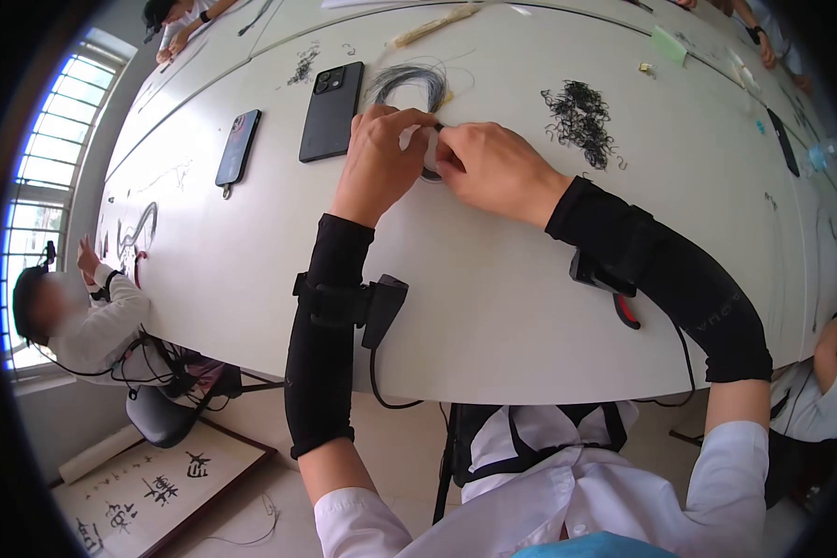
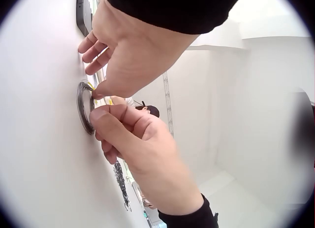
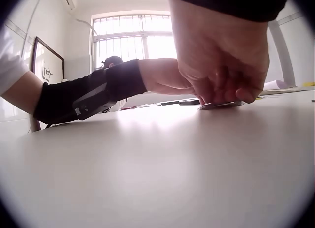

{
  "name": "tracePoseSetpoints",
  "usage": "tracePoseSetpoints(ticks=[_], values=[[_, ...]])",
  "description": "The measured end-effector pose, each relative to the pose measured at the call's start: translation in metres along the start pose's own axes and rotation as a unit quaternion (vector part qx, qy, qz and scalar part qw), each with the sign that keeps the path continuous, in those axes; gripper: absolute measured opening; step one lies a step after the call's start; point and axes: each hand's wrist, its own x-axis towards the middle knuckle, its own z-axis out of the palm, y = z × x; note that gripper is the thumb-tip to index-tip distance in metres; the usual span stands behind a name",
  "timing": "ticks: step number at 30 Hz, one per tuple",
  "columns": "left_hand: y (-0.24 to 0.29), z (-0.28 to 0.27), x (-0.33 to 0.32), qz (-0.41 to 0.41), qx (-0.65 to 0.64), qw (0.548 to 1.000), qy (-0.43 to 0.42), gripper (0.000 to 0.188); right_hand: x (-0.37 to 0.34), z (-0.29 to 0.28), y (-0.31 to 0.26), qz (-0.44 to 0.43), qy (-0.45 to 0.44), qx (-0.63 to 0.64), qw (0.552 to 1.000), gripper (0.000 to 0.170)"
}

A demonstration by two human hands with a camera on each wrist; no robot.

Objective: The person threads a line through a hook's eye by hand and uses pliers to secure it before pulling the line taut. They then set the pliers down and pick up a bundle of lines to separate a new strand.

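ok so both hands are working over a round grey coil point(image 2: 84, 107) that looks like it's lying about flat on the white table point(image 1: 493, 325), right between them. the right hand point(image 1: 502, 172) has its fingers curled in, thumb and fingertips pinching at the coil's edge. the left hand point(image 1: 381, 163) is at the other side of it, three fingers loosely bent and apart, thumb down by the rim. it's pretty bunched up there, so i honestly can't tell if that hand is gripping anything.

just beyond them there's a loose bundle of thin grey strands point(image 1: 418, 79), and a big dark phone point(image 1: 332, 112) is near the left hand, with a smaller phone point(image 1: 239, 147) further left. off to the right sits a messy pile of little black hooks point(image 1: 581, 126), and a red-and-black handle point(image 1: 627, 312) pokes out by the right forearm.
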Motion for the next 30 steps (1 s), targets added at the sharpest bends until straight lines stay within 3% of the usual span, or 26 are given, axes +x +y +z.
tracePoseSetpoints(ticks=[8, 11, 13, 15, 17, 21, 24, 25, 26, 27, 29, 30], values=[[0.002, 0.005, -0.002, -0.037, 0.014, 0.999, 0.014, 0.022, -0.009, -0.024, -0.016, 0.051, -0.038, 0.073, 0.995, 0.016], [0.004, 0.007, -0.003, -0.057, 0.019, 0.998, 0.022, 0.023, -0.033, -0.048, -0.028, 0.034, -0.043, 0.144, 0.988, 0.018], [0.002, 0.007, -0.002, -0.052, 0.021, 0.998, 0.018, 0.024, -0.054, -0.083, -0.046, 0.055, -0.096, 0.159, 0.981, 0.018], [0.003, 0.006, -0.002, -0.048, 0.019, 0.998, 0.020, 0.025, -0.079, -0.107, -0.041, -0.006, -0.035, 0.163, 0.986, 0.018], [0.004, 0.004, -0.002, -0.043, 0.023, 0.999, 0.016, 0.025, -0.102, -0.156, -0.023, 0.005, 0.092, 0.290, 0.952, 0.019], [-0.004, 0.002, 0.004, 0.018, 0.022, 0.999, 0.013, 0.025, -0.112, -0.217, 0.004, 0.056, 0.226, 0.301, 0.925, 0.027], [0.027, -0.010, 0.008, 0.003, 0.044, 0.997, 0.062, 0.021, -0.116, -0.241, 0.022, 0.099, 0.268, 0.259, 0.923, 0.030], [0.052, -0.016, 0.011, -0.065, -0.074, 0.995, 0.010, 0.020, -0.118, -0.245, 0.027, 0.111, 0.276, 0.247, 0.922, 0.030], [0.080, -0.021, 0.012, -0.133, -0.189, 0.972, -0.042, 0.021, -0.117, -0.234, 0.024, 0.111, 0.293, 0.203, 0.928, 0.028], [0.104, -0.021, 0.010, -0.113, -0.282, 0.947, -0.102, 0.034, -0.117, -0.225, 0.018, 0.109, 0.258, 0.164, 0.946, 0.025], [0.158, -0.017, 0.009, -0.181, -0.464, 0.841, -0.211, 0.045, -0.112, -0.187, 0.004, 0.027, 0.227, 0.097, 0.969, 0.021], [0.169, -0.004, 0.007, -0.190, -0.539, 0.794, -0.209, 0.041, -0.114, -0.179, -0.015, 0.096, 0.122, 0.125, 0.980, 0.016]])
